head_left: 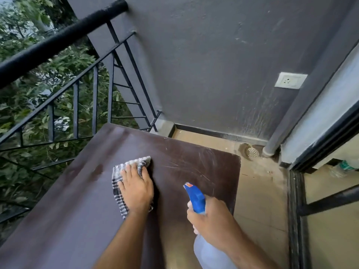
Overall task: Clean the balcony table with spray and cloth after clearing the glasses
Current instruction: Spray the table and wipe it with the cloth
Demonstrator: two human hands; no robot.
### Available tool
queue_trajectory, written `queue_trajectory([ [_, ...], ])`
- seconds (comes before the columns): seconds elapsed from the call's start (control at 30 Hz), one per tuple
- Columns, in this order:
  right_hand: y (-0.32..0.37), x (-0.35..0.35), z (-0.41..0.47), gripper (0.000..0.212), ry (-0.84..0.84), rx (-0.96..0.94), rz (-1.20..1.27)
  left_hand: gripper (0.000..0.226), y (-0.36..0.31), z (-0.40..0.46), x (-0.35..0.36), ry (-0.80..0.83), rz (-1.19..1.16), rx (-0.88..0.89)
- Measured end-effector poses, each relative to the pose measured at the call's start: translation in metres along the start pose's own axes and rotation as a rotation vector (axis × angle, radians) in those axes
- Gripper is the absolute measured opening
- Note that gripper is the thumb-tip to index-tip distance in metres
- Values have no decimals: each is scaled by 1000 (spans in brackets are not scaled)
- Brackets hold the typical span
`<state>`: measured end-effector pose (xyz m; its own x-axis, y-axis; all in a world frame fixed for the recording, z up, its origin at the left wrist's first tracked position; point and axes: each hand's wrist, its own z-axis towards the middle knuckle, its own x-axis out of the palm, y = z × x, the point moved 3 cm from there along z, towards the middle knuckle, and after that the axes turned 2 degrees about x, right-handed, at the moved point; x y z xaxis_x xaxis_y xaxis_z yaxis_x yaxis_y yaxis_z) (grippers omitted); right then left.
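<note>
The dark brown balcony table (77,200) fills the lower left and middle, with pale scratch marks near its far right corner. My left hand (137,188) lies flat on a black-and-white checked cloth (118,189), pressing it onto the tabletop. My right hand (210,220) grips a spray bottle (196,199) with a blue trigger head and a translucent body. The nozzle is aimed over the table's right part. No glasses are in view.
A black metal railing (58,43) runs along the table's left and far side, with trees beyond. A grey wall with a white socket (290,80) stands ahead. Beige floor with a round drain (252,152) and a grey pipe (303,105) lies right; a door frame (295,200) borders it.
</note>
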<state>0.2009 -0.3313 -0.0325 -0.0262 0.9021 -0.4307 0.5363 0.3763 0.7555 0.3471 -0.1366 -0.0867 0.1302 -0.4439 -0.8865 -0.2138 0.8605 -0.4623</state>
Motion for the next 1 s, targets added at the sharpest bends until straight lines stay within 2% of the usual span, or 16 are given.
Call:
queue_trajectory([
  [0.1, 1, 0, 10, 29, 19, -9, -4, 55, -7, 36, 4, -5, 67, -74],
  [0.17, 2, 1, 17, 29, 54, -17, -5, 56, -15, 37, 11, 14, 164, -61],
  [0.3, 6, -3, 26, 17, 109, -24, 29, 59, -21, -5, 24, 96, 272, 289],
  [0.4, 12, -9, 33, 18, 74, -40, 53, 66, -15, -39, 28, 186, 286, 407],
  [0.5, 26, -12, 41, 21, 18, -106, 46, 61, -19, -28, 34, 200, 286, 351],
  [0.73, 38, -5, 47, 30, -39, -196, -14, 60, -23, 64, 28, 156, 239, 72],
  [0.8, 36, -2, 44, 35, -43, -213, -40, 58, -15, 70, 21, 124, 250, 58],
  [0.87, 35, 0, 40, 36, -42, -224, -49, 57, -16, 59, 20, 142, 256, 206],
  [1.0, 37, -1, 34, 29, -25, -245, -9, 64, -27, -18, 35, 371, 243, 785],
])
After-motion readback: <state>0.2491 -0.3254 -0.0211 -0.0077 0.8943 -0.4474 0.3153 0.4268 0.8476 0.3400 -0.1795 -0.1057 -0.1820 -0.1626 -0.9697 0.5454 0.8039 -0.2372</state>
